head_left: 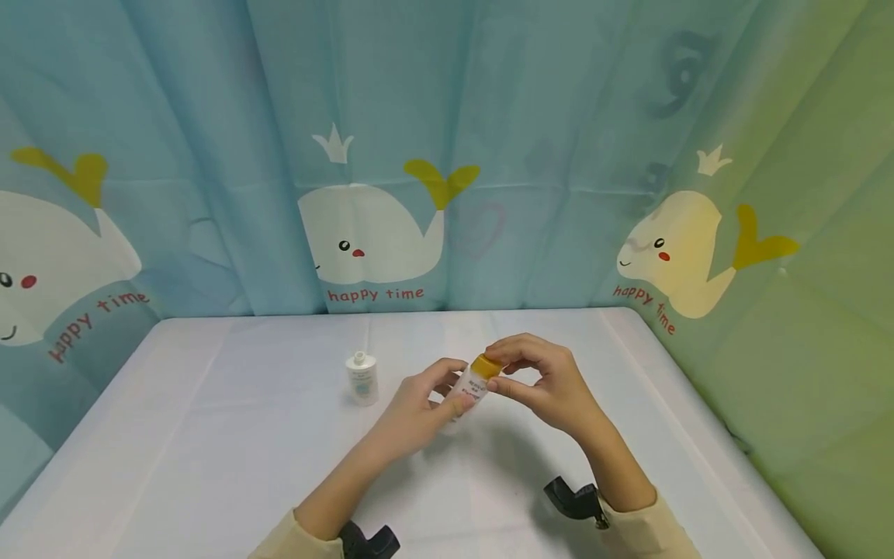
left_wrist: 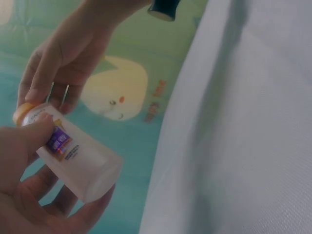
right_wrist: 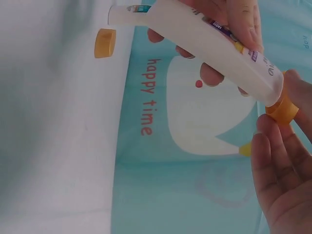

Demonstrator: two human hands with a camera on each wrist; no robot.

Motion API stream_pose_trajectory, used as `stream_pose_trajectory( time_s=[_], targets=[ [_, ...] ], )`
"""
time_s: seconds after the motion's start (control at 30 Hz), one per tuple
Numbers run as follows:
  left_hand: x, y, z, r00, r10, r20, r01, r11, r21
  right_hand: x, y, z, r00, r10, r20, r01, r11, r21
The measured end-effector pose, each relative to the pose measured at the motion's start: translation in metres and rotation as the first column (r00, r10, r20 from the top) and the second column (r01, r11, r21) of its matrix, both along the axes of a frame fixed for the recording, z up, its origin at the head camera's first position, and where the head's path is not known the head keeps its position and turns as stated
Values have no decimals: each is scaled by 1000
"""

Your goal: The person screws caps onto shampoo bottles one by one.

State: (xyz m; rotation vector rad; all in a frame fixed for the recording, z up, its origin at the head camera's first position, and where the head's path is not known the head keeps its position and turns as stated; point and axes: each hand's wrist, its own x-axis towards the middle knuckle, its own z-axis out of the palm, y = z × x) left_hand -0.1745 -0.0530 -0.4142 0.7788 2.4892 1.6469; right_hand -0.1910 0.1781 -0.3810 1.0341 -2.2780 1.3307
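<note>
A white bottle (head_left: 469, 388) with a printed label is held tilted above the table by my left hand (head_left: 417, 411), thumb across its side and fingers behind. Its orange-yellow cap (head_left: 486, 366) sits at the upper end, and my right hand (head_left: 548, 380) pinches it between thumb and fingers. In the right wrist view, the fingertips (right_wrist: 268, 126) touch the cap's rim. The left wrist view shows the bottle's base (left_wrist: 105, 178) pointing away from the cap.
A second white bottle (head_left: 362, 380), its narrow neck uncovered, stands on the white table (head_left: 209, 435) left of my hands. Near it in the right wrist view lies a loose orange cap (right_wrist: 105, 43). A whale-patterned curtain (head_left: 531, 233) hangs behind the table.
</note>
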Motion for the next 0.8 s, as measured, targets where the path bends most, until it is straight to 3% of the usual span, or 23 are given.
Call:
stream_pose_trajectory(
  time_s=[0.27,0.8],
  targets=[
    [-1,0,-1,1000,27,17,-27,1000,-5,0,0,0,1000,25,-1,-25,1000,15],
    [-4,0,-6,1000,13,27,-13,1000,-16,0,2,0,999,48,-26,-46,997,55]
  ],
)
